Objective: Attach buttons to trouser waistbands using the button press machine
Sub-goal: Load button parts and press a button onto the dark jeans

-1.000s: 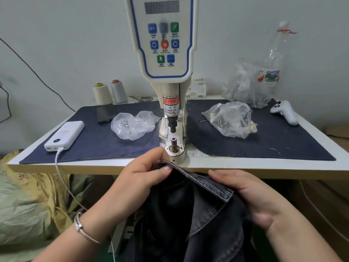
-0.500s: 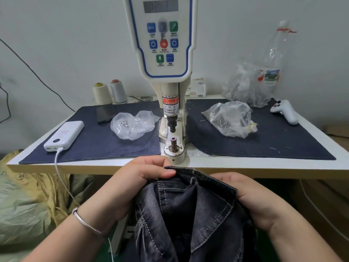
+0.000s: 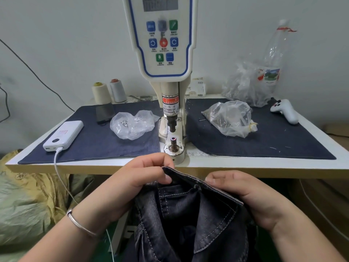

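Dark grey denim trousers (image 3: pixel 188 220) hang below the table's front edge, waistband (image 3: pixel 190 179) uppermost. My left hand (image 3: pixel 139 178) pinches the waistband's left end between thumb and fingers. My right hand (image 3: pixel 245 193) grips the waistband further right, fingers curled over its edge. The button press machine (image 3: pixel 166 53) stands straight ahead, with its lower die post (image 3: pixel 173 142) just beyond my left hand and the punch (image 3: pixel 171 125) raised above it. The waistband lies in front of the die, not on it.
On the dark cloth mat (image 3: pixel 113 140) lie a clear bag of small metal parts (image 3: pixel 132 124), a fuller bag (image 3: pixel 230 121), a white power bank (image 3: pixel 64 135) with cable, a phone (image 3: pixel 104 113), two thread cones (image 3: pixel 108 91) and a white controller (image 3: pixel 285 110). A plastic bottle (image 3: pixel 273 59) stands back right.
The waistband has been turned and pulled down and flatter between both hands. My left hand dropped slightly from the die base, and the inside of the trousers now shows.
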The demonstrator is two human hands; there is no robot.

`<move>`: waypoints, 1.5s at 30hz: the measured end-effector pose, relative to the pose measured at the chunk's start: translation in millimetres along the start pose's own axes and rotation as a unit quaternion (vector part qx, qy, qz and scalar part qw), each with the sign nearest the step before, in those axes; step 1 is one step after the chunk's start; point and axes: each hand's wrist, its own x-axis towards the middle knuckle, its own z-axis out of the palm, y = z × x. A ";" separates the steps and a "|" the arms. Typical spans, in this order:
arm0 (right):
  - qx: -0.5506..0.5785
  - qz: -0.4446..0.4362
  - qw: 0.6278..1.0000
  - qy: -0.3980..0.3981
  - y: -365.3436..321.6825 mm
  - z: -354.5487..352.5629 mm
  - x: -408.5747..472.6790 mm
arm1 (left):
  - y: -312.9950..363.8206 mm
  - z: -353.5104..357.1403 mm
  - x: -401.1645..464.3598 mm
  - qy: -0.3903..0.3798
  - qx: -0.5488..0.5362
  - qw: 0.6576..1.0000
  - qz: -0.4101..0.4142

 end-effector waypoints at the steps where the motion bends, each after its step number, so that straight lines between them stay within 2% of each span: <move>1: 0.000 -0.001 1.000 -0.002 -0.6 0.2 0.2 | 0.2 -1.2 -0.6 -0.003 0.009 1.000 0.002; 11: 0.028 0.022 0.999 0.004 -4.3 1.4 0.3 | 1.6 -13.3 -3.8 -0.042 0.067 0.996 0.037; 17: 0.020 0.027 0.999 0.008 -4.0 2.3 -0.7 | -0.5 -14.4 -2.7 -0.013 0.132 0.990 0.049; 20: 0.028 0.031 0.999 0.007 -5.6 3.8 -0.8 | -2.1 -15.8 -1.1 0.005 0.134 0.991 0.026; 22: 0.029 0.032 0.999 0.007 -7.1 6.4 0.2 | -1.2 -14.9 -0.4 0.004 0.174 0.985 -0.013; 25: 0.019 0.034 0.999 0.011 -8.5 14.7 4.0 | 3.4 -7.0 0.5 -0.040 0.275 0.958 -0.070; 28: 0.007 0.028 1.000 0.009 -9.6 25.4 8.2 | 6.3 1.6 6.4 -0.066 0.349 0.931 -0.089; 34: -0.043 -0.024 0.999 -0.005 -9.5 30.2 13.3 | 7.6 -3.0 13.6 -0.131 0.237 0.956 -0.117; 36: -0.111 -0.031 0.992 -0.042 -13.4 23.0 11.3 | 6.8 -9.0 13.6 -0.140 0.179 0.968 -0.103; 40: -0.268 0.028 0.953 -0.136 -24.9 3.9 3.2 | 4.2 -18.2 11.1 -0.185 0.090 0.974 -0.091; 42: -0.301 0.030 0.944 -0.129 -27.9 -1.0 2.3 | 2.4 -22.2 9.3 -0.209 0.076 0.970 -0.099; 45: -0.258 -0.003 0.964 -0.070 -26.3 -0.7 8.3 | 0.0 -27.5 9.9 -0.220 0.088 0.966 -0.106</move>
